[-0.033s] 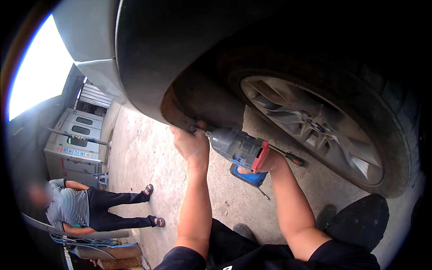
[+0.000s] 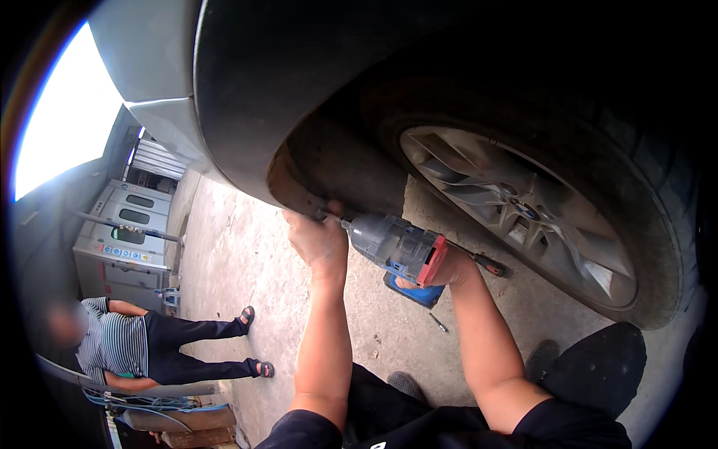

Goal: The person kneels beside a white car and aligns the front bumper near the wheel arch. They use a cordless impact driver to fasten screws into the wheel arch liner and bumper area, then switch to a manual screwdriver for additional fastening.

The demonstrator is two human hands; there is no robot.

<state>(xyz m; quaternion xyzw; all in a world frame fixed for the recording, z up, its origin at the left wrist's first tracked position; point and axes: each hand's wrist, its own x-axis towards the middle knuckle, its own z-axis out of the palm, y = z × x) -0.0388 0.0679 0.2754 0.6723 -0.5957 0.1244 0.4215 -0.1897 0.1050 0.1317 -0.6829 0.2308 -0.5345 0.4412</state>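
Note:
My right hand is closed around a black, red and blue cordless power tool, whose nose points left at the lower edge of the dark fender. Against that edge, right beside the tool's bit, my left hand has its fingers bent; what they grip is hidden. A screwdriver with a black and orange handle lies behind the power tool, partly covered by it. A short metal piece is on the concrete floor below the battery.
The car wheel fills the upper right, under the dark arch. At left, a person in a striped top and dark trousers stands in sandals near a large pale cabin. Hoses and brown boxes sit at lower left.

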